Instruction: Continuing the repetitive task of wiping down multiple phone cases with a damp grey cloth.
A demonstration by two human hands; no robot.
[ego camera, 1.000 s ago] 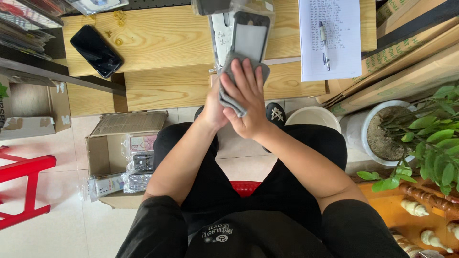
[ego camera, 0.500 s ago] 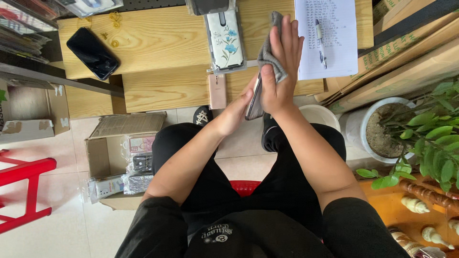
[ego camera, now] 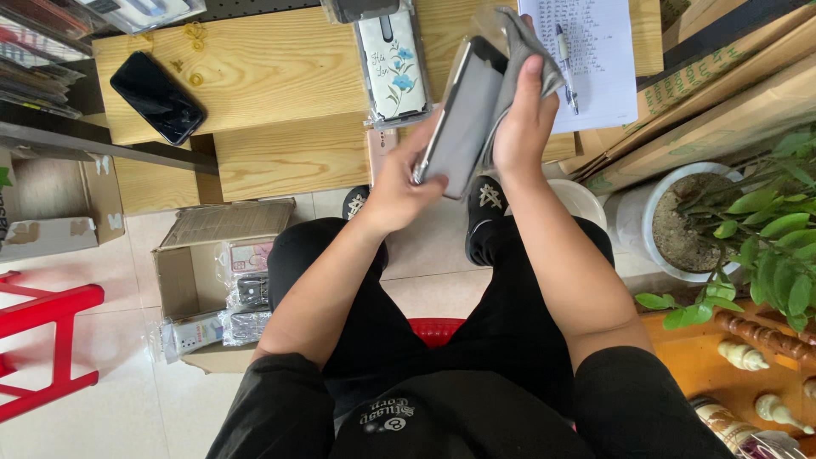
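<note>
Bright, even daylight; soft shadows under the wooden surface (ego camera: 280, 76); sharp centre, slight wide-angle stretch at edges (red stool (ego camera: 51, 340) blurred).

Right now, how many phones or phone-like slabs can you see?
3. A black phone lies on the desk's left; a grey one is held by the left hand and right hand; a floral-backed one lies on the desk. Others may be hidden in the box.
</note>
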